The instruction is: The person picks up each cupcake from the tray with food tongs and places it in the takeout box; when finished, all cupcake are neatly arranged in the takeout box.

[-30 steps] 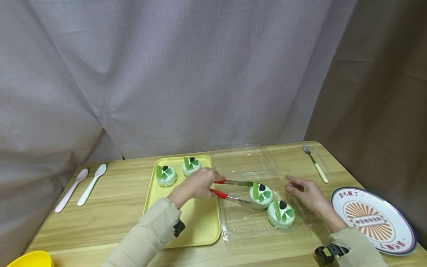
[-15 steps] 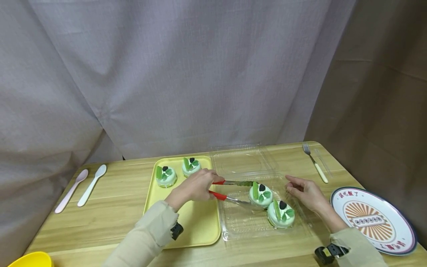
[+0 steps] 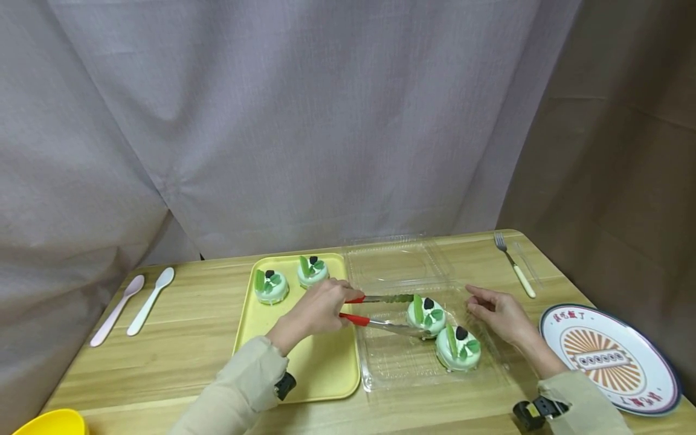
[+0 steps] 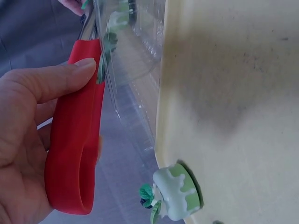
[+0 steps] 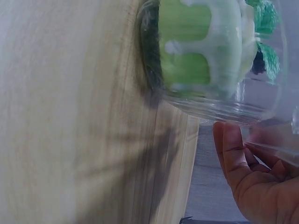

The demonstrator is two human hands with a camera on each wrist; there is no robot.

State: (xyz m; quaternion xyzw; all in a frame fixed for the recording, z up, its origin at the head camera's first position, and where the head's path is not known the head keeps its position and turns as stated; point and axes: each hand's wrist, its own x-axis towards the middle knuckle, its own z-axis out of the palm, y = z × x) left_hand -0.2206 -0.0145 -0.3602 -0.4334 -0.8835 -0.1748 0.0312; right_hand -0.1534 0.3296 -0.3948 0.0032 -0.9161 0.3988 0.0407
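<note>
My left hand [image 3: 321, 307] holds metal tongs with red handles [image 3: 356, 319], the thumb lying along one handle in the left wrist view. The tong arms reach right, on either side of a small green-and-white cake [image 3: 429, 323] topped with a blackberry and leaves. This cake sits in an open clear plastic container [image 3: 388, 370], close against a second such cake [image 3: 457, 359] at its front right. At the container's right side, my right hand [image 3: 502, 317] pinches the edge between thumb and fingers. In the right wrist view, one cake [image 5: 201, 51] shows through the clear wall.
A yellow tray [image 3: 321, 380] left of the container bears two more cakes [image 3: 270, 290] at its back. A pink spoon [image 3: 116, 311] and a white spoon [image 3: 150, 302] lie far left. Right are a fork [image 3: 516, 269] and a patterned plate [image 3: 649, 362]. A yellow bowl [image 3: 51, 423] stands front left.
My left hand has drawn slightly left, and the tong handles stand a little wider apart. The cake between the tong arms has shifted very slightly. My right hand stays in place.
</note>
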